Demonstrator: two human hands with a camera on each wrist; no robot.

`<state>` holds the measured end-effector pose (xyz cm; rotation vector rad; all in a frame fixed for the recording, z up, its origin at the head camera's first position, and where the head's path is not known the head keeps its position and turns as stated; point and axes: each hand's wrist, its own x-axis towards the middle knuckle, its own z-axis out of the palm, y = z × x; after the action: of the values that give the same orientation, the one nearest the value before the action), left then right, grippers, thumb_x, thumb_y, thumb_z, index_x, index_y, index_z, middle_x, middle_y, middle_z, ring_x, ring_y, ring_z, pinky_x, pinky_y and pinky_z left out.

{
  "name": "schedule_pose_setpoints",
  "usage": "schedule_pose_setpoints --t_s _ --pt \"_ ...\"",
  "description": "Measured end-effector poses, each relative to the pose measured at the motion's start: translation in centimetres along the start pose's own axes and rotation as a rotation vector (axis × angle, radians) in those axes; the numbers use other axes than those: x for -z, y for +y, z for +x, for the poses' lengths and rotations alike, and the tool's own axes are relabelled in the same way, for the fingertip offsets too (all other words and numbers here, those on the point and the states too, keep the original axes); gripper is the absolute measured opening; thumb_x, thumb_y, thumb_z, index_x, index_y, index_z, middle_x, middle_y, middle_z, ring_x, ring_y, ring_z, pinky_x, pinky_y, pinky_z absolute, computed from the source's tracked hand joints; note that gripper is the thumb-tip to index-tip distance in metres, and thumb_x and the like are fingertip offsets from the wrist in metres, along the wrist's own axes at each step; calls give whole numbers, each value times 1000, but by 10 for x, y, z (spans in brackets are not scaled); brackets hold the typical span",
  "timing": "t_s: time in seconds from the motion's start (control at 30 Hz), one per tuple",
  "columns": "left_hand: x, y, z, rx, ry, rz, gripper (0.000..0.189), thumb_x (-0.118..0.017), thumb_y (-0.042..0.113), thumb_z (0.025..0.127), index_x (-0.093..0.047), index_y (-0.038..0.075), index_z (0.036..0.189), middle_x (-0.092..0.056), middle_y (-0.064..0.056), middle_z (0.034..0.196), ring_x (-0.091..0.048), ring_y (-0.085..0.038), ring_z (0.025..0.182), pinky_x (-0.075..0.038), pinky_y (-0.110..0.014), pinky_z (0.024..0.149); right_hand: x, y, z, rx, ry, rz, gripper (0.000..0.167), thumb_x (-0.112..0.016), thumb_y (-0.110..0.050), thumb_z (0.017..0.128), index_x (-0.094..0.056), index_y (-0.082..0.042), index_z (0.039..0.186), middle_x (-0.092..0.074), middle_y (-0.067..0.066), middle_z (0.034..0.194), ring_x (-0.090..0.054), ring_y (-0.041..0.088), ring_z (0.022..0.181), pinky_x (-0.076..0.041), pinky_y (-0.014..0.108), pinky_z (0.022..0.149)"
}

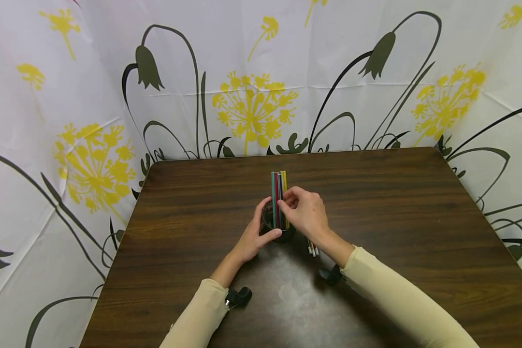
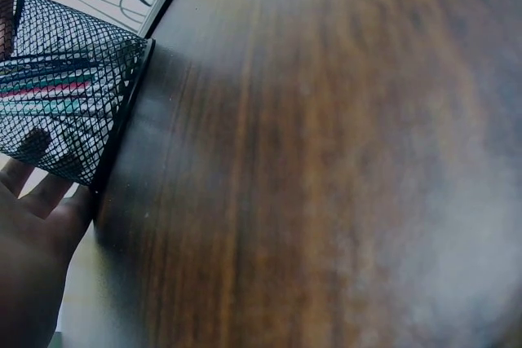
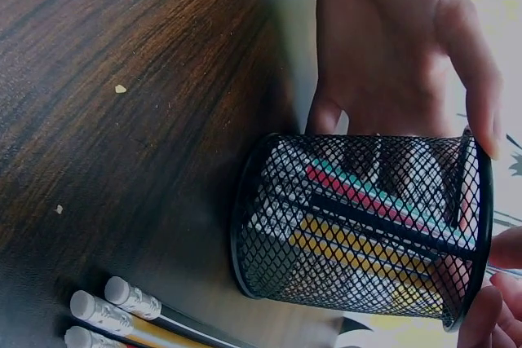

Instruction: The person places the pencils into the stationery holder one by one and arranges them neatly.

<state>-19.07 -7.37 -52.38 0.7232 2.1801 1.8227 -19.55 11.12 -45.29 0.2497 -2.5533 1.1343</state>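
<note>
Fingers of left hand (image 1: 253,238) curl round cup (image 3: 277,270); right hand (image 1: 307,211) pinches pencils (image 1: 276,193) standing inside. Sideways push, if left grip loosens, could tip cup onto loose pencils (image 1: 313,250) at its four o'clock.

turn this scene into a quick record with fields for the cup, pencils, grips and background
container: black mesh cup, upright on the table
contents: standing pencils, including teal, red and yellow
left grip: holds the cup, thumb at the rim
right grip: bent fingers at the standing pencils; pinch unclear
table items: at least three loose pencils, white-ended, lying beside the cup
surface: dark wood grain
background: white cloth with yellow and green floral print
</note>
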Motion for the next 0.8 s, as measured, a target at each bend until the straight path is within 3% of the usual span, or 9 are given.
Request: schedule_pose_setpoints --t_s 0.53,0.8 --pt "0 1 0 0 -4 -7 82 -63 14 93 -14 29 156 -34 -6 152 -40 -24 133 -29 -56 109 -2 -1 4 -16 19 -42 12 -77 -25 83 -69 -15 81 -65 -9 67 -59 5 57 -46 29 50" --pt "0 0 0 -3 -5 -10 81 -64 21 93 -14 31 155 -34 -8 151 -41 -26 132 -30 -56 109 -2 -1 5 -21 10 -59 13 -76 -23 84 -67 -16 77 -64 -9 66 -56 5 55 -45 30 49"
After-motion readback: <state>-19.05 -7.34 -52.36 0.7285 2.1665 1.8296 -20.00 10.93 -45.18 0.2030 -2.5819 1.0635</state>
